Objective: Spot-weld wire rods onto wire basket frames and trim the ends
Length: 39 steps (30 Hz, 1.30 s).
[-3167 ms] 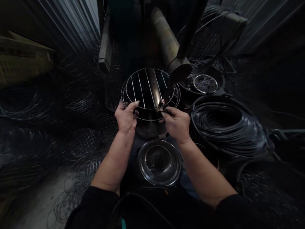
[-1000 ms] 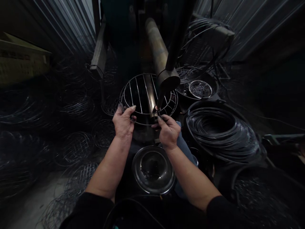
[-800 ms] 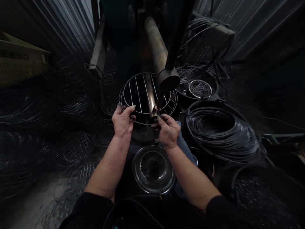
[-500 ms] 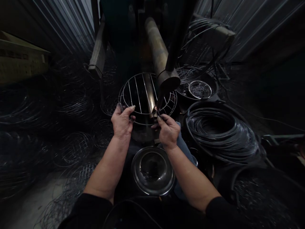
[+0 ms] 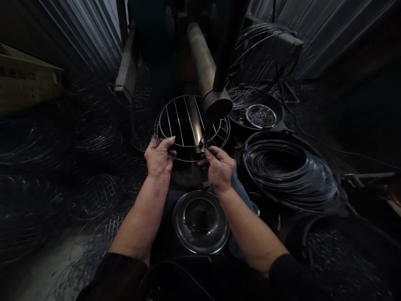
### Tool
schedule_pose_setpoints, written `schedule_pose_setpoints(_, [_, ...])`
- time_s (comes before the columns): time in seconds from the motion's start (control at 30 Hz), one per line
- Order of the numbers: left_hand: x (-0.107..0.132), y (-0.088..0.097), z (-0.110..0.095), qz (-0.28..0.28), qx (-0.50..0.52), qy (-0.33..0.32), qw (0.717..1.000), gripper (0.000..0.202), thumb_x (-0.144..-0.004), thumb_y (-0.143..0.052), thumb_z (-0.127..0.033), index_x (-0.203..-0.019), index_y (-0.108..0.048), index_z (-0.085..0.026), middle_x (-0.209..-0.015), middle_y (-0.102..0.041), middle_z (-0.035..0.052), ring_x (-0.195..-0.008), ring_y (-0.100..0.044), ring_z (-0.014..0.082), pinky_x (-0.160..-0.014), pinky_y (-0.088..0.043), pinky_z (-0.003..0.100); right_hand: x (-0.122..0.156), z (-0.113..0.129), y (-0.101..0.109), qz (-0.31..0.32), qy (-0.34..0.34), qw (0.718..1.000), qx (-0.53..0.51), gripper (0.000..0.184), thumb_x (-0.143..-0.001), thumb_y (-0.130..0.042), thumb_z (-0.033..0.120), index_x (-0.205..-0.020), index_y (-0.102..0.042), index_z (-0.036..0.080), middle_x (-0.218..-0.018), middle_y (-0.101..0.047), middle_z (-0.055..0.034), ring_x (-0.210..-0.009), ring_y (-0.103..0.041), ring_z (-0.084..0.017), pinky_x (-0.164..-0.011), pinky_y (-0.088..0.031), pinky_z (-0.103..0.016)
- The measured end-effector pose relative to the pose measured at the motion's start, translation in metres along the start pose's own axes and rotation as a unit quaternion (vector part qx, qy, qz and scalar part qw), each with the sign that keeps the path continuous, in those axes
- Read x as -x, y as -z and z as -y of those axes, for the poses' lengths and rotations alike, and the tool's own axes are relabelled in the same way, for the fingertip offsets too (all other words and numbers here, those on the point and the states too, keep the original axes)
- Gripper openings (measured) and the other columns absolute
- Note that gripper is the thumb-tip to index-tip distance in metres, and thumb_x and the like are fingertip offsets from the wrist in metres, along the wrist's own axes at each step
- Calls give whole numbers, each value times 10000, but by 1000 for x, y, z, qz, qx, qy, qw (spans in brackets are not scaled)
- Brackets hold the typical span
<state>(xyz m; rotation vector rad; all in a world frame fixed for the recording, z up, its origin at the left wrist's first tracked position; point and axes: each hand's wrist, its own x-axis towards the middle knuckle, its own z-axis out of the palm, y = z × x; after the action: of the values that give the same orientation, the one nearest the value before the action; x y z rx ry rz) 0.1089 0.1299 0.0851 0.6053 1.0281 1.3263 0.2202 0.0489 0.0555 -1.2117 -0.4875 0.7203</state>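
A round wire rack (image 5: 183, 146), with two hoops and several parallel bars, is held nearly level in front of me. My left hand (image 5: 159, 159) is closed on its left rim, thumb on top and fingers beneath. At the front right of the rim, my right hand (image 5: 221, 169) pinches something small and dark that I cannot make out. Its fingertips lie beside a copper-coloured tip under the thick upper arm (image 5: 203, 62) of what looks like a spot welder. Below that, the machine's lower rod (image 5: 196, 125) passes behind the rack's bars.
A shiny metal bowl (image 5: 201, 244) sits low between my forearms, with small dark pieces inside. On the right stand a tub of coiled wire (image 5: 313, 184) and a small round dish (image 5: 261, 116) of metal bits. Wire racks (image 5: 100, 194) are heaped at left.
The view has shifted slightly, so everything sits a little further left and up. Both hands keep their hold, and the rack's bars appear slightly turned against the lower rod.
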Motion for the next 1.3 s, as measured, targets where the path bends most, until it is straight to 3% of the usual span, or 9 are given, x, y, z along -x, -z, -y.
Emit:
schedule_pose_setpoints(0.23, [-4, -4, 3, -18, 13, 18, 1000, 471, -437, -807, -132, -730, -444, -202, -610, -524, -66, -530, -499, 89, -416, -330, 185, -5, 1, 9, 30, 4, 999, 43, 248, -718, -701, 378, -835, -685, 160, -616, -635, 30, -436, -602, -114, -367, -398, -186])
schedule_pose_setpoints(0.43, [-2, -6, 0, -32, 9, 31, 999, 463, -457, -778, -104, -749, -433, -204, -619, -534, -69, -524, -514, 85, -418, -313, 174, 0, 2, 20, 23, 81, 987, 136, 213, -737, -692, 342, -874, -715, 181, -714, -674, 33, -500, -609, -99, -481, -496, -213])
schedule_pose_setpoints(0.87, [-3, -8, 0, -36, 8, 23, 999, 470, -418, -778, -90, -711, -427, -201, -610, -519, -68, -505, -502, 83, -387, -297, 175, -2, -2, 16, 44, 27, 994, 95, 250, -741, -682, 370, -886, -712, 169, -747, -682, 17, -442, -584, -91, -414, -450, -205])
schedule_pose_setpoints(0.97, [-2, -8, 0, -48, 7, 32, 998, 454, -437, -770, -91, -709, -424, -203, -616, -526, -64, -522, -533, 99, -393, -311, 177, -3, 5, 29, 87, 76, 980, 161, 203, -755, -668, 306, -925, -727, 214, -795, -703, 22, -578, -644, -121, -542, -526, -233])
schedule_pose_setpoints(1.1, [-2, -8, 1, -48, 9, 36, 998, 429, -465, -764, -84, -717, -436, -200, -627, -533, -60, -521, -531, 95, -398, -313, 169, -8, 13, 48, 120, 161, 947, 251, 320, -749, -644, 207, -1058, -710, 261, -943, -724, 4, -821, -680, -176, -735, -558, -297])
schedule_pose_setpoints(1.3, [-3, -8, 1, -55, 6, 34, 998, 410, -475, -761, -82, -728, -458, -194, -640, -537, -54, -519, -524, 89, -398, -314, 162, -21, 19, 51, 167, 215, 905, 327, 224, -799, -608, 257, -982, -738, 259, -852, -733, -12, -823, -688, -205, -782, -542, -333])
